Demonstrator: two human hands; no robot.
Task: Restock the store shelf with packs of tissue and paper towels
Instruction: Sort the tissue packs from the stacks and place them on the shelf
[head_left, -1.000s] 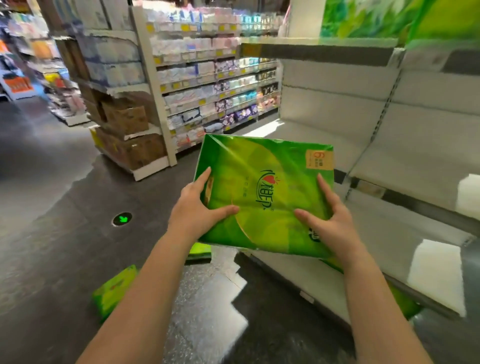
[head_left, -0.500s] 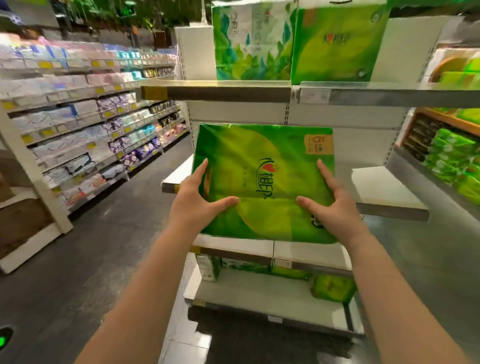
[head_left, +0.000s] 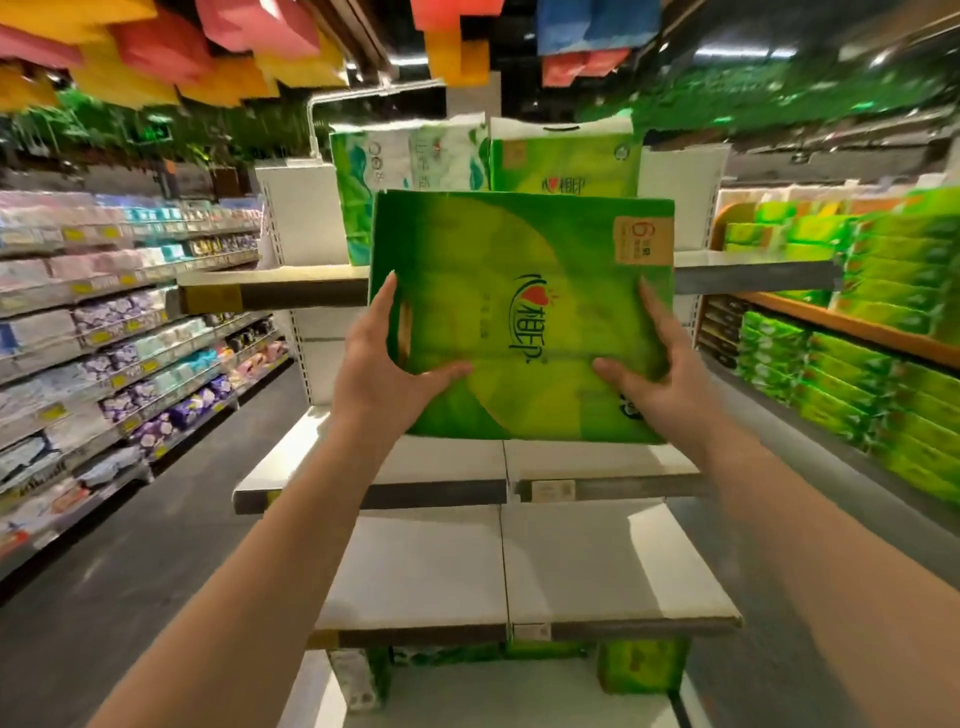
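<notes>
Since half a second ago the green pack (head_left: 519, 322) has risen from the middle shelf's level to the top shelf's (head_left: 270, 296) front lip, at twelve o'clock. Two tall packs (head_left: 410, 161) already stand up there, so it could knock them or catch its top edge on the lip. The left hand (head_left: 374, 374) and right hand (head_left: 660, 384) each pinch a lower corner, thumb in front, fingers up the sides; slick wrap held so low may tip or slip.

White shelf unit (head_left: 613, 566): 2 tall packs (head_left: 410, 161) on the top board, green packs (head_left: 641, 667) at the bottom
</notes>
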